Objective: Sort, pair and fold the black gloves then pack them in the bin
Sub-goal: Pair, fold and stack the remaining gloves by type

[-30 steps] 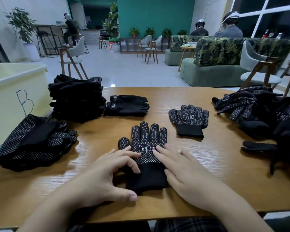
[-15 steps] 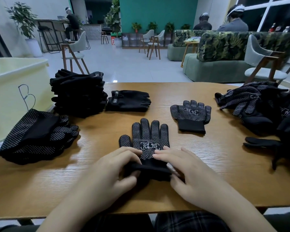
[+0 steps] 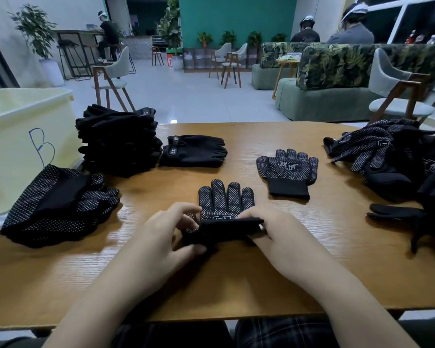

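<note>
A black dotted glove [image 3: 225, 200] lies palm-up on the wooden table [image 3: 312, 259] in front of me, its cuff lifted and folded toward the fingers. My left hand [image 3: 161, 237] pinches the cuff's left end, and my right hand [image 3: 279, 232] pinches its right end. A second dotted glove [image 3: 288, 172] lies flat further right. A pale yellow bin [image 3: 18, 136] marked "B" stands at the left edge.
Folded dotted gloves [image 3: 58, 207] sit beside the bin. A stack of plain black gloves [image 3: 121, 140] and a fingerless pair [image 3: 194, 150] lie behind. A loose heap of gloves [image 3: 397, 162] fills the table's right side. Chairs and sofas stand beyond the far edge.
Both hands went from resting flat on the glove's cuff to gripping it. The cuff has come up off the table and folded forward over the palm.
</note>
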Demonstrator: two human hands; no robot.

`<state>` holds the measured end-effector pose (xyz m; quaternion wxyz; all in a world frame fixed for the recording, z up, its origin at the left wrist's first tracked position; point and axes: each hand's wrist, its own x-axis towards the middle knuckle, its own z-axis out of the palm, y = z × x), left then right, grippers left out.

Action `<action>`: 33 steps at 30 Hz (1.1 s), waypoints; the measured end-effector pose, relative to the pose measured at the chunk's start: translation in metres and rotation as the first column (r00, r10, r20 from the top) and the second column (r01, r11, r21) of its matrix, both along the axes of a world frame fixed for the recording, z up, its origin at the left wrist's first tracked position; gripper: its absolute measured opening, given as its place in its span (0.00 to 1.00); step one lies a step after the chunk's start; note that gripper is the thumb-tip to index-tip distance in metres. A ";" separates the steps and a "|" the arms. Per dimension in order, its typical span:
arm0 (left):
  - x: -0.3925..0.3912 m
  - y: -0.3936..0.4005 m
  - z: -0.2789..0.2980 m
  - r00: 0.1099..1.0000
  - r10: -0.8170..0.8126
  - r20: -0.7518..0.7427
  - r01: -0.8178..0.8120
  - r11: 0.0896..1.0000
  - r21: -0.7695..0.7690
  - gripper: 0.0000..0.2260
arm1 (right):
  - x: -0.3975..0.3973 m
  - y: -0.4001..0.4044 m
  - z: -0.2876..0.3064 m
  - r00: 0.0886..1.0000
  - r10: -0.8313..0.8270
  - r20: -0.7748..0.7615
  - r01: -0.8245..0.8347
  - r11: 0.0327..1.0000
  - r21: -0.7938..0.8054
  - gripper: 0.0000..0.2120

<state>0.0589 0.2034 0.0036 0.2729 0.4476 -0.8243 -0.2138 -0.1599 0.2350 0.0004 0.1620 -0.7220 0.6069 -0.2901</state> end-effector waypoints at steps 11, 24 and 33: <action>-0.012 0.002 -0.006 0.972 0.142 -0.188 -0.131 0.989 0.071 0.08 | 0.013 0.012 0.002 0.959 -0.111 0.261 0.101 0.994 0.052 0.06; -0.006 0.001 -0.013 0.992 -0.067 0.105 0.089 0.971 -0.222 0.17 | 0.014 0.013 -0.010 0.992 -0.004 -0.130 -0.029 0.966 -0.256 0.12; -0.009 0.017 -0.001 0.969 0.246 -0.002 -0.244 0.956 -0.162 0.12 | 0.017 0.009 -0.008 0.987 0.032 -0.159 -0.063 0.979 -0.195 0.16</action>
